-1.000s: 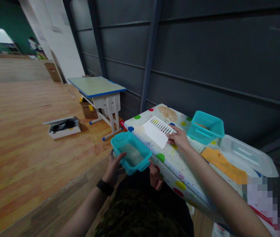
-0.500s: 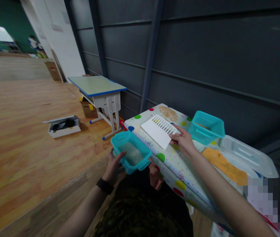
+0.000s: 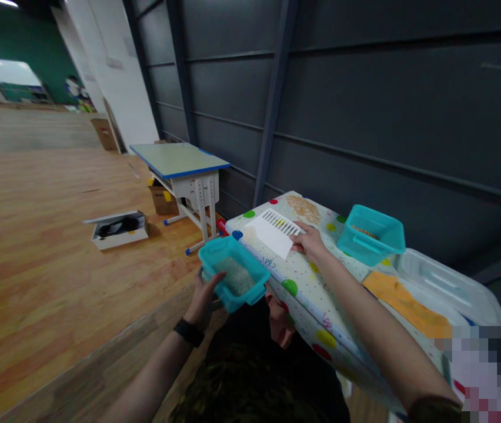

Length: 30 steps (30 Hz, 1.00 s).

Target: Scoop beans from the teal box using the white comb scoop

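The slotted card [image 3: 276, 238] has slid left, lengthwise along the worktop [image 3: 306, 282], pinched by right fingers [image 3: 307, 227]; left fingers [image 3: 216, 281] clasp a tub [image 3: 215, 249] of grains [image 3: 238, 278].

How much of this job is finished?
Looks done: white grains sit in the turquoise plastic box in the left hand. Under way: the right hand holds a flat white slotted scraper over the spotted tablecloth. Probably left: loose tan grains lying there.
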Tool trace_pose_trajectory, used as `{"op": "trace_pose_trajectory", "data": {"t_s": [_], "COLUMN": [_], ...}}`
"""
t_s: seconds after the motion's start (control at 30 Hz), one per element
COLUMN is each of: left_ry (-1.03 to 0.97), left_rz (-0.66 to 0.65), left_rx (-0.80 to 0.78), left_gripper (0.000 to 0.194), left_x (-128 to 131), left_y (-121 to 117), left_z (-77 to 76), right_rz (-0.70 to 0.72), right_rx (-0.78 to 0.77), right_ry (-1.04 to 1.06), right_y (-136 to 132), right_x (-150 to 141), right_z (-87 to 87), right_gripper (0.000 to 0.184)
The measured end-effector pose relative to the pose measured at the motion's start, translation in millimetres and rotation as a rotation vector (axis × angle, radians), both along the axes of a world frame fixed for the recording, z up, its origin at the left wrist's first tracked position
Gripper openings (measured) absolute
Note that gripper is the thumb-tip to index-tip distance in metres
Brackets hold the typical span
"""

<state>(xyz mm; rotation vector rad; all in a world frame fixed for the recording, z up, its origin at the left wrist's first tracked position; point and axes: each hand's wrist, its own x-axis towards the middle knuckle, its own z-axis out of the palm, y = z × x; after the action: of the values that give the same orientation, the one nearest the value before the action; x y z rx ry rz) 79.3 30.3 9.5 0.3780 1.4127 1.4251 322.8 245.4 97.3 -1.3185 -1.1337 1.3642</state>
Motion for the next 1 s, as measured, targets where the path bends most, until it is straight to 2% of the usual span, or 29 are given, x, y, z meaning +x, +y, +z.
{"op": "trace_pose_trajectory", "data": {"t_s": [0.17,0.3,0.47,0.6,0.7,0.83,1.0], "left_ry": [0.008,-0.010,-0.031,-0.045,-0.049,-0.067,-0.052], "left_rz": [0.025,0.038,0.045,0.062,0.066,0.059,0.038], "left_rx": [0.014,0.005,0.018,0.012,0.010,-0.005,-0.004], "left_gripper": [0.106,0.108,0.110,0.115,0.118,0.104,0.098], "left_x": [6.3,8.3,8.8,9.2,9.3,9.4,8.2], "left_y": [1.4,1.6,-0.6,-1.2,-0.8,-0.5,0.0], "left_z": [12.2,16.9,18.2,18.6,19.5,21.1,18.2], "right_rz": [0.067,0.086,-0.038,-0.109,-0.059,0.054,0.060], "right_rx": [-0.011,0.052,0.121,0.091,0.082,0.092,0.127], "right_ry": [0.030,0.014,0.070,0.070,0.066,0.047,0.066], "right_y": [-29.1,-50.7,-51.5,-49.0,-59.0,-78.7,-80.1], "right_x": [16.3,32.8,41.8,38.2,34.7,32.2,32.0], "right_z": [-4.5,-10.5,-10.8,-12.7,-20.0,-27.7,-18.5], "right_gripper": [0.062,0.068,0.075,0.075,0.069,0.072,0.078]}}
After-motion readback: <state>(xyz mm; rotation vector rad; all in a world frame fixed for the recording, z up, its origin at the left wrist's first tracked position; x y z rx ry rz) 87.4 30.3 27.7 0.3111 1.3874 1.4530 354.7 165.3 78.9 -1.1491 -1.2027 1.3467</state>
